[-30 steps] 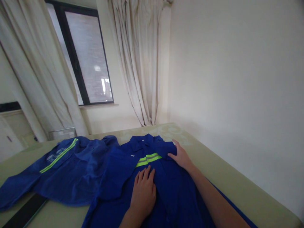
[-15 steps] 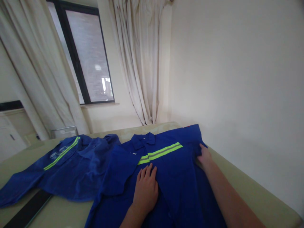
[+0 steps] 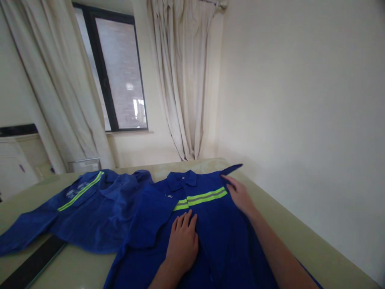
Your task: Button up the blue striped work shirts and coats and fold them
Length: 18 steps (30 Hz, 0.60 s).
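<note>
A dark blue work jacket (image 3: 210,216) with a collar and a yellow-green reflective stripe lies spread out in front of me. My left hand (image 3: 183,243) rests flat on its front, just below the stripe, fingers stretched out. At the right shoulder, my right hand (image 3: 239,194) grips the short sleeve (image 3: 231,169), whose end sticks up past my fingertips. My thumb and part of the grip are hard to make out. To the left lies a second blue jacket (image 3: 99,216), crumpled, with a similar stripe and one long sleeve reaching left.
Both garments lie on a pale green tabletop (image 3: 75,269). A long black strip (image 3: 36,261) lies at the front left, partly beneath the second jacket. A wall (image 3: 300,100) runs along the right side; beige curtains (image 3: 183,80) and a dark-framed window (image 3: 120,72) stand behind.
My right hand has moved left and slightly up, folding the sleeve inward from its spread position. My left hand stays on the jacket front. The view has shifted slightly.
</note>
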{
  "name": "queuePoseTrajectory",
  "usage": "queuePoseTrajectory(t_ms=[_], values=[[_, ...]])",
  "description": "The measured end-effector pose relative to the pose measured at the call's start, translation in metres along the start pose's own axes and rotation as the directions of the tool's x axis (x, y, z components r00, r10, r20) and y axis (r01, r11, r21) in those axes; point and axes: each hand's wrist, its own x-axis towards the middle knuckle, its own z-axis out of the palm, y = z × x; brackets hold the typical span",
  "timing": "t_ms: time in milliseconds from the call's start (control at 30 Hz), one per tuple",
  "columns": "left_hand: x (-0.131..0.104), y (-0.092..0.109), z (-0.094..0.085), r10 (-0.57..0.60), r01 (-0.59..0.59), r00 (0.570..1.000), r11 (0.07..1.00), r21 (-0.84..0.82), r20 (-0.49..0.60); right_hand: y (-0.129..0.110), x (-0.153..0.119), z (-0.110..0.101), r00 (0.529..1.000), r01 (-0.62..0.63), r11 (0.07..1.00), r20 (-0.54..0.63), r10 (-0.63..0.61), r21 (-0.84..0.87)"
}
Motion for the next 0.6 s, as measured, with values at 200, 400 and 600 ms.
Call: queuePoseTrajectory(t_ms=[200, 400, 600], values=[[-0.002, 0.002, -0.007, 0.012, -0.012, 1.000, 1.000, -0.023, 0.007, -0.046, -0.014, 0.017, 0.956, 0.089, 0.996, 0.282, -0.081, -0.017], [-0.001, 0.002, -0.004, -0.009, 0.009, 1.000, 0.999, -0.046, -0.006, -0.039, -0.018, 0.024, 0.941, 0.178, 0.952, 0.326, -0.090, -0.250], [0.000, 0.000, -0.004, 0.023, -0.023, 1.000, 0.999, -0.043, 0.001, 0.024, 0.001, 0.005, 0.836, -0.299, 0.772, -0.237, 0.495, 0.560]])
